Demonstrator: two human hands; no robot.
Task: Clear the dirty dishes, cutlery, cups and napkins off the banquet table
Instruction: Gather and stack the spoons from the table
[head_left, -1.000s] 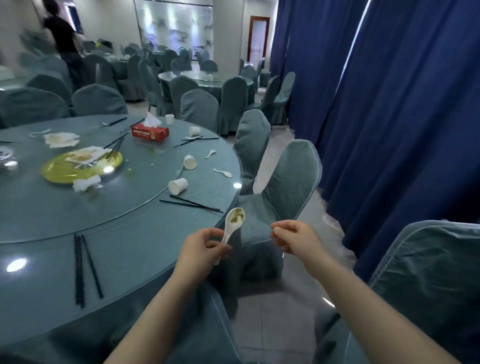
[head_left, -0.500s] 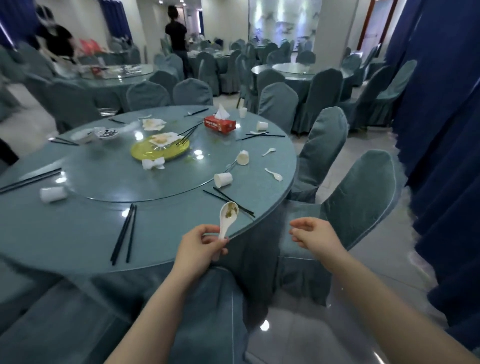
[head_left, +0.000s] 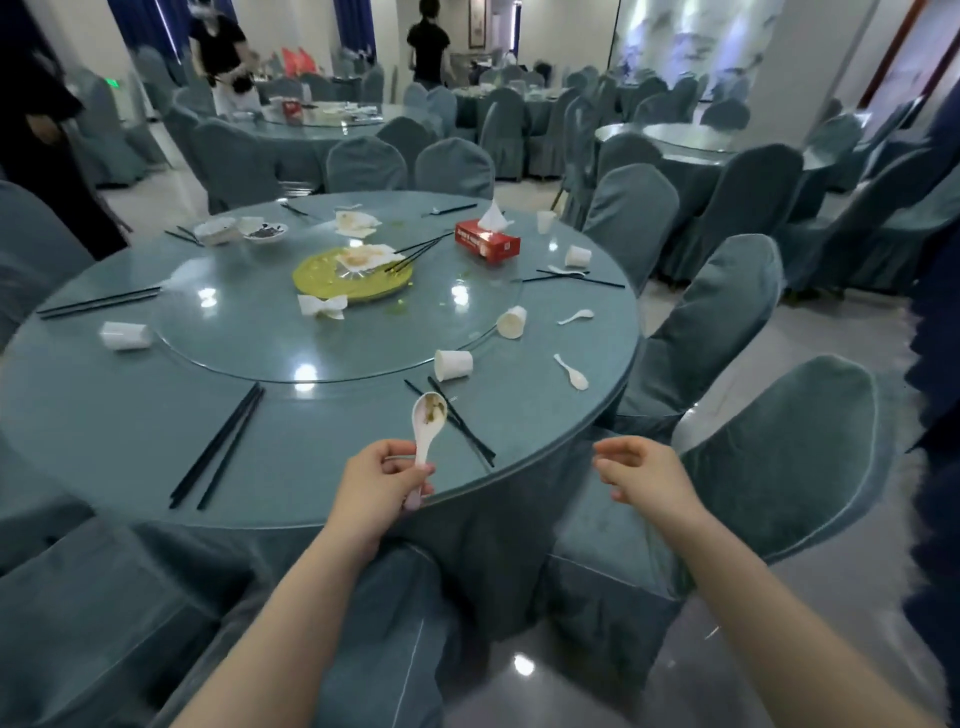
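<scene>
White ceramic, soiled with green residue in the bowl: the spoon (head_left: 429, 427) is pinched by its handle in the left hand (head_left: 382, 486), bowl upward and tilted away, a hold that would keep the residue from dripping on the cloth. The right hand (head_left: 641, 475) hangs beside it off the table edge, fingers loosely curled, holding nothing, apparently free for the next pickup.

Just beyond the left hand, a crossed pair of chopsticks (head_left: 457, 422) lies on the table (head_left: 322, 483), partly behind the spoon bowl. To that hand's left, a second pair (head_left: 221, 447) lies parallel. Past the crossed pair, a paper cup (head_left: 453, 364) lies on its side, toppled rather than set down; a second spoon (head_left: 571, 371) rests to its right, forward of the right hand.

Farther on, another tipped cup (head_left: 512, 322) sits at the turntable rim, a third spoon (head_left: 575, 316) beside it. A yellow plate (head_left: 332, 273) at the centre carries napkins and chopsticks, seemingly used as a collection point. A tissue box (head_left: 487, 241) stands beyond it. Small bowls (head_left: 236, 229) lie at the far left edge; contents cannot be confirmed at this range.

Clearing is judged to be at an early stage.
</scene>
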